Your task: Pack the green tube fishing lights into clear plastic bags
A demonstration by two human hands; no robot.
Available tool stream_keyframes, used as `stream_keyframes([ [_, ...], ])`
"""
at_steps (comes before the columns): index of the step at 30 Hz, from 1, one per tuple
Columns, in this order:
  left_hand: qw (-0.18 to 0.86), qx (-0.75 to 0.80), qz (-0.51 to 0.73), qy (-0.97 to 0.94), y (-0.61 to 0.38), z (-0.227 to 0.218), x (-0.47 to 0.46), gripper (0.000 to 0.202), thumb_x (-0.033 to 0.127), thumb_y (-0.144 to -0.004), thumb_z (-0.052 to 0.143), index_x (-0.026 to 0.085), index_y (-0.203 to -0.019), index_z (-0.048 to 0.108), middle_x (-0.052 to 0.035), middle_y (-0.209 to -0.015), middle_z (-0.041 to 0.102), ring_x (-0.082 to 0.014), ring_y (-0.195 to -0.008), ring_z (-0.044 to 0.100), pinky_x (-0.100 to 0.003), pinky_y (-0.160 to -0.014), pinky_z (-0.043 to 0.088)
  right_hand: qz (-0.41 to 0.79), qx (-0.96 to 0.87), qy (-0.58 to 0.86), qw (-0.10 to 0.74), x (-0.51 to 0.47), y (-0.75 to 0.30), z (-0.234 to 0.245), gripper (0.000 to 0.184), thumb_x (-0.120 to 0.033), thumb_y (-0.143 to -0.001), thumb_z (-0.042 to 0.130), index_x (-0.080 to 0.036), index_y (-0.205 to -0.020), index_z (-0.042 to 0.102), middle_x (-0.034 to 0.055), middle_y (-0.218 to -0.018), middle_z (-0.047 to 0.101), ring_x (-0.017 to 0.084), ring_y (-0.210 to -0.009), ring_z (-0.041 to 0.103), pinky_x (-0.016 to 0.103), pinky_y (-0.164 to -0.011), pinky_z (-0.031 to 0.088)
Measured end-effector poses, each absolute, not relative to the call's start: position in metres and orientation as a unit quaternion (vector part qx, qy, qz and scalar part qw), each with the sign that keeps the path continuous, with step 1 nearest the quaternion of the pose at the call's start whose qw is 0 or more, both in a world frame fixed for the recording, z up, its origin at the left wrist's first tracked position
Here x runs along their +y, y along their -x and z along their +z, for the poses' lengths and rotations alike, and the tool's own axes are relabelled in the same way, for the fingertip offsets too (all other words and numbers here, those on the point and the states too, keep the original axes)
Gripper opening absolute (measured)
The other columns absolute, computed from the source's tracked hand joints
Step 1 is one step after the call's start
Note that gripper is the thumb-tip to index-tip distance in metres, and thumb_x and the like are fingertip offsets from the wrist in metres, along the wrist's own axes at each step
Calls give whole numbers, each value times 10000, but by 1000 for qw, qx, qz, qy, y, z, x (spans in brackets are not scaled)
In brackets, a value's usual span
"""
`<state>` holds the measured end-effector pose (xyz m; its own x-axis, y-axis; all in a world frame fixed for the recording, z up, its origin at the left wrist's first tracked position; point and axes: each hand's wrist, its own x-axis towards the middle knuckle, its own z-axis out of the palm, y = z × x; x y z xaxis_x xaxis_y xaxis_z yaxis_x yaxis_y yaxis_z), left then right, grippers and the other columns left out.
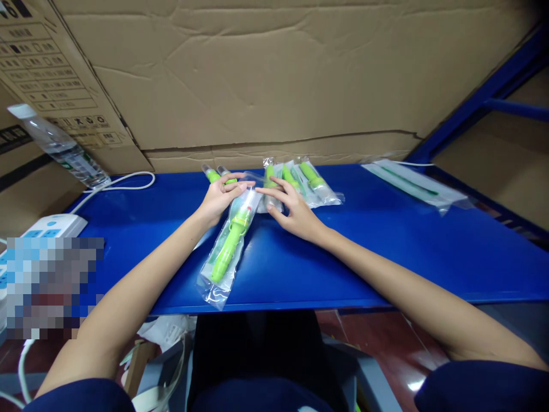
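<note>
A lime-green tube-like tool with a clear end lies in a clear plastic bag (231,243), slanting toward the table's front edge. My left hand (218,200) has its thumb and forefinger pinched at the bag's upper end. Beside that end is my right hand (298,214), its fingers stretched out and apart; whether its fingertips touch the plastic I cannot tell. Behind my right hand several similar bagged green tools (315,182) lie side by side. Past my left hand are two green pieces with clear tips (211,173), partly hidden by the fingers.
On the blue table (343,263), a flat clear packet with a green strip (416,186) lies at right. A water bottle (64,150) leans at far left, near a white cable (128,186) and power strip (60,226). Cardboard (266,74) stands along the back.
</note>
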<state>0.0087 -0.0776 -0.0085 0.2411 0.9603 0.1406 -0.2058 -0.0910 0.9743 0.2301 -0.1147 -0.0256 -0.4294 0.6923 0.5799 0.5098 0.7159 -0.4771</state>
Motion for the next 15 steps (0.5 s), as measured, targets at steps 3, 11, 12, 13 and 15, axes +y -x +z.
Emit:
stream_keyframes([
  [3, 584, 345, 506, -533, -9, -9, -77, 568, 342, -690, 894, 143, -1166, 656, -122, -1107, 777, -222, -970, 745, -345, -905, 585, 111, -836, 366, 393, -113, -230, -27, 422, -261, -967, 542, -287, -1380, 620, 140, -1527, 453, 327, -1462, 414, 605, -1170, 369],
  [11, 583, 323, 480, -570, -11, -12, -78, 361, 296, -721, 847, 165, -1047, 764, -75, -1040, 781, -187, -970, 722, -298, -933, 549, 158, -841, 317, 409, -115, -226, -23, 386, -258, -987, 514, -239, -1356, 625, 111, -1296, 685, 270, -1199, 644, 515, -1067, 488],
  [12, 582, 326, 479, -571, -11, -12, -78, 343, 289, -723, 841, 166, -1035, 767, -74, -1032, 782, -190, -973, 722, -304, -938, 548, 169, -840, 312, 410, -115, -226, -23, 395, -252, -983, 518, -239, -1366, 618, 107, -1295, 689, 261, -1151, 665, 496, -1036, 510],
  [13, 580, 328, 479, -572, -12, -11, -79, 332, 281, -724, 835, 167, -1028, 768, -73, -1029, 782, -195, -979, 722, -311, -945, 548, 180, -839, 307, 412, -116, -226, -22, 408, -247, -979, 525, -241, -1378, 608, 104, -1312, 683, 253, -1116, 679, 481, -1015, 524],
  [15, 574, 333, 480, -574, -13, -9, -81, 315, 265, -724, 825, 165, -1018, 767, -75, -1033, 783, -206, -1002, 722, -326, -962, 547, 202, -836, 293, 417, -116, -225, -23, 432, -240, -971, 536, -249, -1399, 591, 98, -1366, 657, 242, -1099, 685, 463, -1012, 528],
])
